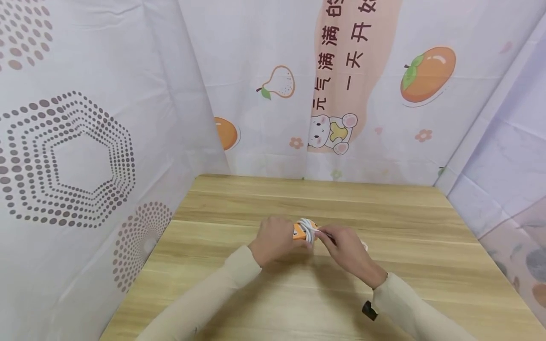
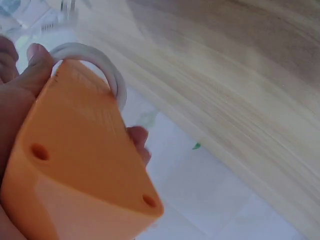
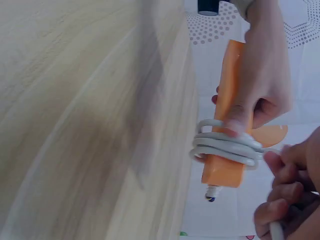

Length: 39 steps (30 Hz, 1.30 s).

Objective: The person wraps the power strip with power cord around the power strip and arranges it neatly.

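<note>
In the head view, my left hand grips an orange power strip above the middle of the table. Several turns of white cord go around one end of it. My right hand pinches the cord beside the strip, and a white bit shows past that hand. The left wrist view gives the strip's plain underside with two round holes. From the right wrist, the coils lie close to the left thumb, and a short white stub sticks out of the strip's end.
A wood-grain table lies beneath the hands. Printed white curtains hang behind it and on both sides. A dark object sits at the right wrist, by the cuff.
</note>
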Motion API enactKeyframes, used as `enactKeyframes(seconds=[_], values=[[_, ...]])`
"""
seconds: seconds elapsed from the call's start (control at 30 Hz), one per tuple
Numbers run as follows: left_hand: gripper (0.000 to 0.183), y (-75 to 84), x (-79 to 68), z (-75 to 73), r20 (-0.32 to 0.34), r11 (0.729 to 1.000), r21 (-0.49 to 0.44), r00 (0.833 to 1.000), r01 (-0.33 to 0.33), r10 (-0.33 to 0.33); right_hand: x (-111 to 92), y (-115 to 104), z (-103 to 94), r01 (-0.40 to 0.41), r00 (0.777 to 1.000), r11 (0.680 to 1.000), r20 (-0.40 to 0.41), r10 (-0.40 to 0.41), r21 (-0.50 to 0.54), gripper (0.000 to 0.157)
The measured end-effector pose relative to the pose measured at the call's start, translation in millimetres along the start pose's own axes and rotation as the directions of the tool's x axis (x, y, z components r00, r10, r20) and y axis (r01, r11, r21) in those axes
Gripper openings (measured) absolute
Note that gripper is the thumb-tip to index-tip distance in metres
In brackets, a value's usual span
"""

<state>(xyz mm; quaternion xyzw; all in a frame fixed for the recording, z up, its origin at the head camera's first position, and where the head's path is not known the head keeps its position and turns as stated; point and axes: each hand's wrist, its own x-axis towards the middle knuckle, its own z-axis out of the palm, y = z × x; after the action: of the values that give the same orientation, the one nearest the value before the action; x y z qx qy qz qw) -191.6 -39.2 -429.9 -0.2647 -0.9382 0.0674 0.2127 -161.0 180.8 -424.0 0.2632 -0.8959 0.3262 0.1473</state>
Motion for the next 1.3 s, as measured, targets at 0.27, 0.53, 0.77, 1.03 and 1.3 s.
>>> enactKeyframes(seconds=[0.27, 0.53, 0.77, 1.03, 1.3], values=[[0.069, -18.2, 2.4, 15.0, 0.061, 0.988, -0.105, 0.993, 0.111, -0.105, -9.7, 8.0, 1.4, 0.033, 0.997, 0.998, -0.062, -0.036, -0.054, 0.012], [0.058, -27.9, -3.9, 16.9, 0.093, 0.975, -0.204, 0.993, 0.091, -0.073, -6.2, 10.9, -3.4, 0.028, 0.996, 0.999, -0.085, -0.031, -0.041, 0.010], [0.065, -30.8, -2.0, 17.2, -0.015, 0.993, -0.081, 0.996, 0.084, -0.085, -7.7, 2.6, -1.7, 0.095, 0.991, 0.995, -0.097, -0.094, 0.006, 0.010], [0.069, -26.7, -1.7, 14.2, -0.076, 0.997, -0.030, 0.995, 0.065, -0.067, -10.5, -18.9, -2.2, 0.234, 0.971, 0.971, -0.061, -0.230, 0.053, 0.017], [0.051, -33.3, 0.6, 4.0, 0.122, 0.817, -0.517, 0.966, 0.257, -0.227, -20.2, -5.7, -0.4, 0.152, 0.988, 0.986, -0.024, -0.151, 0.064, 0.016]])
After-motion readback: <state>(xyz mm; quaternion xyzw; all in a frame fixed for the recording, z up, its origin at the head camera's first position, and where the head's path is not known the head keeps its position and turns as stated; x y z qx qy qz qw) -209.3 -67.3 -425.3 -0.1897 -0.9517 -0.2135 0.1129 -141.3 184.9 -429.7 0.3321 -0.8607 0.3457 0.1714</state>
